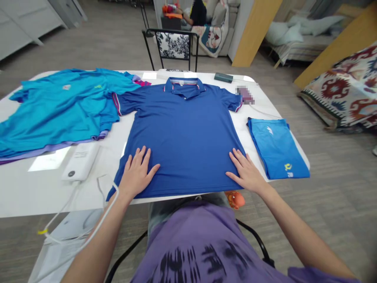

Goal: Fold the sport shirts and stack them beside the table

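Note:
A dark blue polo shirt (185,133) lies spread flat on the white table, its collar at the far side and its hem along the near edge. My left hand (137,173) rests flat on the shirt's lower left part, fingers spread. On the lower right part lies my right hand (244,169), palm down with the fingers apart. To the right of the polo is a folded bright blue garment (278,149) with a small yellow mark. Several turquoise and purple shirts (67,106) lie in a layered pile at the left, touching the polo's left sleeve.
A white power strip (82,161) with a cable (101,220) sits on the table (118,201) at left. A dark green case (223,77) lies near the far edge. Beyond stands a black-framed chair (173,45). Another person (198,13) is in the background.

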A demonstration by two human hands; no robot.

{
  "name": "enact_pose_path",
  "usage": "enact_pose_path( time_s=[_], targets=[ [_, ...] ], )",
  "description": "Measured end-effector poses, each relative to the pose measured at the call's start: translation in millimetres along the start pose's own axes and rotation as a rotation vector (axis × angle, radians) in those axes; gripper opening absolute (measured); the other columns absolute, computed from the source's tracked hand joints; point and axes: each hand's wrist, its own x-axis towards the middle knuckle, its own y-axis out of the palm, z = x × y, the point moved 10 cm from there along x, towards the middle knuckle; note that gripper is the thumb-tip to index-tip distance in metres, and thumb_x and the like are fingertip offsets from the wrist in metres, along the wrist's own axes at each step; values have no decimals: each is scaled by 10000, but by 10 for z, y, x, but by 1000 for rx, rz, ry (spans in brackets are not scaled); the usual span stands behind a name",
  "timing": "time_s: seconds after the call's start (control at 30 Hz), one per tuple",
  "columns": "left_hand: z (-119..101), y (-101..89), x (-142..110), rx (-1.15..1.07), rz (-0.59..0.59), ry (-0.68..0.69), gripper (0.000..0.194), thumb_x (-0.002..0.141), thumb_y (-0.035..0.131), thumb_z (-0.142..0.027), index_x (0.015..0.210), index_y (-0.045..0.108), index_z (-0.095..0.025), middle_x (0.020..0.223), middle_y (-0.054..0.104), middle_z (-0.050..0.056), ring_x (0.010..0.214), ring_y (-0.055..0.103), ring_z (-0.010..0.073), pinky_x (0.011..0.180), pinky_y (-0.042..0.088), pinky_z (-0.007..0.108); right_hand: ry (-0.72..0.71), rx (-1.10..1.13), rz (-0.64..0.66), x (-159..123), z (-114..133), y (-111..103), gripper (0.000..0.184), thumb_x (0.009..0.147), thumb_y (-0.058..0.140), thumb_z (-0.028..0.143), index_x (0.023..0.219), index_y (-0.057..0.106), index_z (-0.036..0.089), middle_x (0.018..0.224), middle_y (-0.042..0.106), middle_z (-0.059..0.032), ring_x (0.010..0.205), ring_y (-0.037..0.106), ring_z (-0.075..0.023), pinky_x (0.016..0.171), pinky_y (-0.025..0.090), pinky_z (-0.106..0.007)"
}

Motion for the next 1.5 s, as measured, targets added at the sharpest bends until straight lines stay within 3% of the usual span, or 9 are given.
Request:
enact_pose_path(
  time_s=[0.17,0.3,0.43,0.6,0.8,0.93,1.13,1.27,1.5],
  targets=[
    [352,-59,-549,-19,-67,-166,913,1124,383,-707,1900,215,-255,1930,298,147,1818,216,406,1470,222,701,53,2,-17,-91,-119,-46,1015,1061,568,777,1910,140,424,1927,164,-19,1792,204,-368,1498,193,-706],
    [377,-18,-744,-34,-72,-163,968,1113,416,-712,1893,212,-174,1926,266,221,1812,215,448,1464,204,728,76,-38,-101,-96,-158,-98,1040,1037,566,818,1897,82,490,1917,208,-17,1772,265,-398,1488,159,-764],
    [473,-157,-880,-65,-119,-256,905,1116,456,-683,1874,280,-222,1882,364,230,1759,347,460,1411,329,737,49,-6,-130,310,199,-262,973,1055,524,807,1896,153,488,1844,431,-63,1695,451,-441,1434,305,-794],
    [853,-369,-1209,-88,-196,-443,730,1097,501,-680,1729,535,-315,1580,648,226,1459,647,485,1171,556,735,-202,134,35,1750,1605,-355,698,1117,474,778,1716,586,437,1552,740,-83,1336,779,-387,1116,661,-619],
    [931,-426,-1431,-146,-197,-487,447,1041,526,-720,1301,810,-494,1203,749,175,1117,771,480,935,637,730,-346,258,177,4143,3429,-4,341,1162,584,535,1288,742,261,1367,822,-84,1288,765,-312,1132,597,-452],
    [934,-419,-1420,-258,-214,-535,294,997,593,-693,1032,828,-520,1101,772,171,1093,797,476,897,645,728,-211,247,96,5409,4111,207,425,1176,531,558,1368,686,212,1457,768,-156,1369,719,-355,1171,573,-510],
    [1135,-184,-1516,-475,-244,-582,219,871,631,-719,812,761,-552,846,738,134,840,774,477,760,586,750,-56,226,80,6300,4406,668,832,1130,554,804,1544,523,83,1546,676,-234,1399,673,-364,1238,546,-575],
    [1151,-91,-1510,-702,-231,-501,101,797,748,-636,781,738,-537,765,686,108,713,742,433,669,580,691,-70,257,97,6592,4411,828,687,1155,574,739,1420,615,107,1395,741,-180,1405,649,-383,1266,513,-609],
    [906,-336,-1415,-908,-416,-486,59,852,770,-529,842,804,-576,810,662,126,740,728,381,733,601,645,-116,439,-34,6765,4057,254,496,1218,366,640,1406,563,226,1388,724,-119,1377,668,-331,1208,543,-549]
  ],
)
